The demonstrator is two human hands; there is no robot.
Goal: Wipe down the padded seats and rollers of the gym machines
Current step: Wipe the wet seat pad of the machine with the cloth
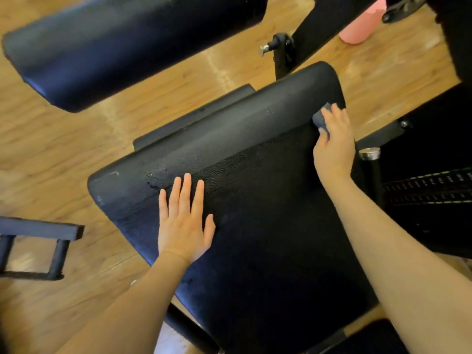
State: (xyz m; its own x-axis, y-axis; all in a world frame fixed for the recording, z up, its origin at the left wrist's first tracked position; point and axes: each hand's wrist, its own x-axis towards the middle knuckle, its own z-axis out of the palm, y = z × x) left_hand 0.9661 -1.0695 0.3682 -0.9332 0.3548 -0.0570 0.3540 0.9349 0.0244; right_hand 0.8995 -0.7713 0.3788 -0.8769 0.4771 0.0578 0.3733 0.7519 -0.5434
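A black padded seat (255, 200) fills the middle of the view, its leather cracked near the far left corner. My left hand (182, 223) rests flat on the seat, fingers straight and spread. My right hand (334, 144) grips a small grey-blue cloth (320, 118) and presses it onto the seat's far right edge. A long black padded roller (127, 47) hangs above the floor at the upper left.
Wooden floor (63, 162) surrounds the machine. A dark metal foot bar (38, 229) stands at the left. A pink bottle (357, 34) sits on the floor at the upper right, next to the black frame and adjustment pin (278, 47). A weight stack (429, 190) lies right.
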